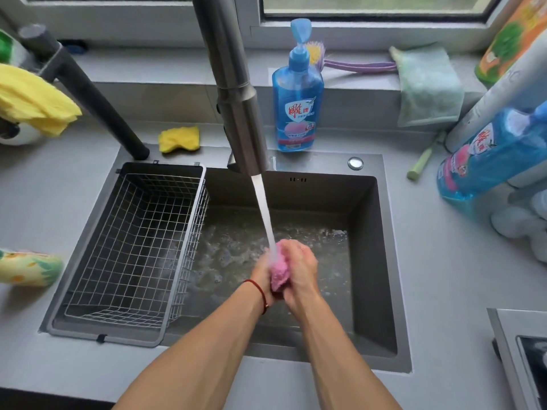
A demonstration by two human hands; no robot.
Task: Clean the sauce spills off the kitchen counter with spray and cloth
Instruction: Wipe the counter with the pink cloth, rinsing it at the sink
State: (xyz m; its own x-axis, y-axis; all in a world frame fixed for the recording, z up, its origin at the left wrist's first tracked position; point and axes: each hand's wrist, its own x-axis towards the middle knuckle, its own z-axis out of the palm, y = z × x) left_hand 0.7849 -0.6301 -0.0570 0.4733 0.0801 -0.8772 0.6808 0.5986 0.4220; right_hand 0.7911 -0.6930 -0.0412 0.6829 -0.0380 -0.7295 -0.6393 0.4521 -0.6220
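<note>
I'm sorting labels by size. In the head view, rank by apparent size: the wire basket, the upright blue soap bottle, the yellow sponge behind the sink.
Largest to smallest:
wire basket
blue soap bottle
yellow sponge

Over the sink point(370, 261), both hands, left hand point(262, 275) and right hand point(299, 269), squeeze a pink cloth point(279, 270) under water running from the tap point(236, 93).

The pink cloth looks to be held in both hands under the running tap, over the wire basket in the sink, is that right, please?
Not quite. The head view shows both the left hand and the right hand holding the pink cloth under the running tap, but over the open sink basin, to the right of the wire basket.
</note>
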